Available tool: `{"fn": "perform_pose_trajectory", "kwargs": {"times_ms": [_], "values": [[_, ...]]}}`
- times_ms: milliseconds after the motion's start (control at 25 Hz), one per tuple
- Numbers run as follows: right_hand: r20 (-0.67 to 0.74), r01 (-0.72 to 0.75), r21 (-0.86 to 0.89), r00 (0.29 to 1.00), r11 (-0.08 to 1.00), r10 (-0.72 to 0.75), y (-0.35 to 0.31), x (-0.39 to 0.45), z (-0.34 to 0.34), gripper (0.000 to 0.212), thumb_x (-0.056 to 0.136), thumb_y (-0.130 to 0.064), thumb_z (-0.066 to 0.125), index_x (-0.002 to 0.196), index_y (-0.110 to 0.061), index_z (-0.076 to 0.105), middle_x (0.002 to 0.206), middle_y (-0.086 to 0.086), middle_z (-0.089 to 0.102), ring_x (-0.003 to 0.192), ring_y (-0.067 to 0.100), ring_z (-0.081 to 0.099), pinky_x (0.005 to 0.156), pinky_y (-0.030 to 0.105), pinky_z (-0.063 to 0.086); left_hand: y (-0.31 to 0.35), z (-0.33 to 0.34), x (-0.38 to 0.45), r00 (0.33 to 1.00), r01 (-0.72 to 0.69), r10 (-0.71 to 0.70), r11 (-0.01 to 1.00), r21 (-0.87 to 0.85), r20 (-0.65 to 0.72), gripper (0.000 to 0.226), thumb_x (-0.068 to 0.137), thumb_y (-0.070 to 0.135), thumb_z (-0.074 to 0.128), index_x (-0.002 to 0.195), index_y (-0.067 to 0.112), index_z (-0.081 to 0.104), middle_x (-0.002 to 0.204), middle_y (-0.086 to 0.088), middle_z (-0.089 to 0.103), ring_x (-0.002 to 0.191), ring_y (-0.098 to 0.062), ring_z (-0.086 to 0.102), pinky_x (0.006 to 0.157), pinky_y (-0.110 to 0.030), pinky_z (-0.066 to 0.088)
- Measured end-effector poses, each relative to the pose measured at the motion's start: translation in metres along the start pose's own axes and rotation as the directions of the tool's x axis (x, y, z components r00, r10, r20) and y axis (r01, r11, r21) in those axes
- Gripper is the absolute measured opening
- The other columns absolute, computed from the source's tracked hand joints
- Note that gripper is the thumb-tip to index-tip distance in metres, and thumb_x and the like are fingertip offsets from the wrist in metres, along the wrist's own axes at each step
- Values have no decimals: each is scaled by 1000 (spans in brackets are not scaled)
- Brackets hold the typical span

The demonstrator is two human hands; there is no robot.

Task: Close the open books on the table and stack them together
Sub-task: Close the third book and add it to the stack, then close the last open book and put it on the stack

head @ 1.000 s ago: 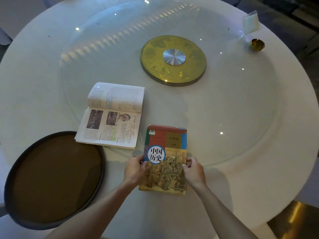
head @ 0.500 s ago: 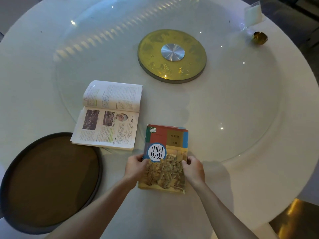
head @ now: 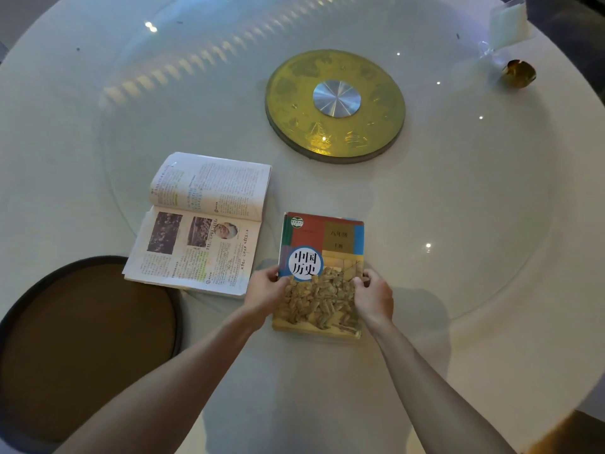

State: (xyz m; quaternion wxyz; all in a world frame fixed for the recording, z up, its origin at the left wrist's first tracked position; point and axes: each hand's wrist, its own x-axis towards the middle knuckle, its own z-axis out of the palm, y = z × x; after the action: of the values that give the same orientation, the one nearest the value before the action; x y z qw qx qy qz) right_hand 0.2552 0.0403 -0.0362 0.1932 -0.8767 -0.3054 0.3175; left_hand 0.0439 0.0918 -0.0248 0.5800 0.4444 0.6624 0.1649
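Observation:
A closed history textbook point(head: 324, 257) with a colourful cover lies flat near the table's front edge, partly on the glass turntable. My left hand point(head: 265, 291) grips its left edge and my right hand point(head: 375, 294) grips its right edge. To its left, an open book point(head: 199, 221) lies face up, showing text pages and small photos, untouched by either hand.
The round white table point(head: 491, 339) carries a glass turntable with a gold disc point(head: 335, 106) at its centre. A dark round tray point(head: 82, 345) sits at the front left, close to the open book. A small gold object point(head: 519, 73) and a clear card holder point(head: 505, 24) stand far right.
Both hands stay on the closed book's edges. The book itself has barely shifted on the table; the view has tilted slightly.

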Motion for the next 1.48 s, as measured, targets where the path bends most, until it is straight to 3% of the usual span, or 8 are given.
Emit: {"fn": "perform_pose_trajectory", "kwargs": {"times_ms": [240, 400, 520, 680, 1200, 1320, 1400, 1480], "values": [[7, -10, -41, 1000, 999, 11, -15, 9, -4, 31, 100, -25, 57, 128, -11, 63, 127, 13, 66, 110, 31, 63, 95, 43, 54, 3, -10, 14, 999, -41, 43, 994, 99, -20, 34, 93, 22, 63, 125, 20, 72, 91, 8, 78, 86, -14, 72, 74, -33, 59], [-96, 273, 26, 958, 962, -269, -80, 10, 7, 36, 99, -27, 60, 131, -12, 61, 121, 6, 63, 106, 23, 63, 91, 41, 54, 19, -66, 40, 969, -138, 152, 987, 84, -194, 33, 94, 22, 66, 124, 11, 71, 108, -3, 74, 98, -18, 70, 87, -32, 58], [183, 204, 250, 950, 946, -253, -137, -1, 39, 28, 98, -29, 63, 120, -12, 67, 103, 1, 71, 94, 19, 69, 82, 40, 60, 25, -130, 61, 916, -145, 169, 985, 92, -365, 33, 91, 22, 70, 122, 10, 69, 103, 0, 72, 93, -17, 70, 76, -24, 56], [481, -37, 200, 874, 979, -65, -166, -26, 90, 50, 98, -33, 66, 129, 6, 63, 121, 22, 69, 98, 29, 72, 89, 51, 62, -2, -207, 79, 864, 53, 40, 984, 170, -502, 50, 87, 30, 70, 132, 11, 59, 118, -9, 66, 101, -25, 66, 76, -33, 58], [409, -315, 185, 886, 931, 219, -156, -73, 145, 33, 92, -25, 66, 111, 3, 66, 125, 26, 69, 114, 39, 66, 105, 58, 51, -45, -252, 69, 913, 166, -36, 943, 288, -406, 36, 89, 29, 66, 117, 7, 66, 105, -10, 71, 88, -27, 68, 65, -35, 55], [410, -356, 241, 881, 903, 238, -157, -75, 143, 37, 92, -18, 63, 120, 6, 63, 125, 26, 66, 102, 40, 68, 81, 49, 61, -49, -260, 64, 932, 165, -101, 973, 160, -347, 33, 91, 24, 67, 120, 11, 58, 99, -2, 66, 74, -15, 63, 51, -23, 44], [435, -392, 262, 864, 882, 254, -157, -77, 141, 31, 93, -15, 60, 119, 3, 63, 109, 22, 69, 83, 31, 60, 57, 36, 47, -54, -263, 57, 947, 166, -142, 984, 58, -289, 36, 90, 18, 69, 121, 14, 53, 96, -1, 65, 74, -12, 66, 50, -23, 48], [448, -387, 216, 855, 896, 261, -152, -78, 140, 22, 92, -14, 55, 110, 0, 59, 102, 20, 66, 82, 27, 53, 59, 35, 38, -58, -264, 52, 960, 156, -157, 987, -22, -232, 43, 89, 12, 70, 127, 14, 51, 94, 3, 65, 77, -13, 70, 52, -23, 52]]}}
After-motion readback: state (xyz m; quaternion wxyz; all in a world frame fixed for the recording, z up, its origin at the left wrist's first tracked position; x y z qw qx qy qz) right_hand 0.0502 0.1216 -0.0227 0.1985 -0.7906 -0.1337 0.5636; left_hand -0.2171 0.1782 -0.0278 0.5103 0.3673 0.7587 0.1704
